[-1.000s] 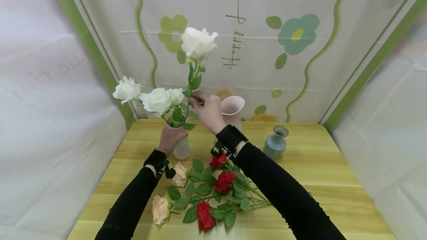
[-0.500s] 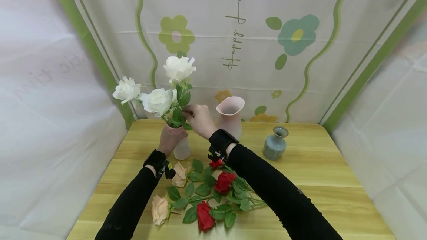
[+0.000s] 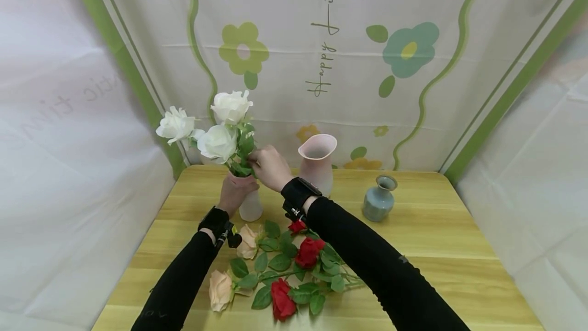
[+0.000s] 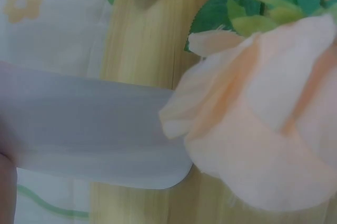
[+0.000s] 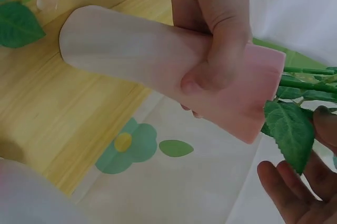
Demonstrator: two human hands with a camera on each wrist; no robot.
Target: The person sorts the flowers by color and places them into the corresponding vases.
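My left hand [image 3: 235, 194] grips a slim pink-to-white vase [image 3: 250, 206] around its upper part; in the right wrist view its thumb lies across the pink wall below the rim. Out of the vase mouth rise white roses: one upper rose [image 3: 231, 107], one lower rose [image 3: 218, 143] and one leaning left [image 3: 175, 125]. Just beside the mouth, my right hand [image 3: 272, 168] pinches the upper rose's stem among the leaves. A green leaf [image 5: 290, 133] hangs over the rim near its fingertips. How deep the stems reach inside is hidden.
Peach roses [image 3: 220, 290] and red roses [image 3: 310, 252] lie on the wooden table [image 3: 441, 229] in front. A wider pink vase [image 3: 317, 170] stands behind the right wrist, with a small blue-grey vase [image 3: 378, 202] farther right. A printed cloth [image 3: 349, 106] backs the table.
My right hand has come down and left with the upper white rose, whose stem has sunk toward the vase mouth beside the others. The left hand and its vase have stayed in place.
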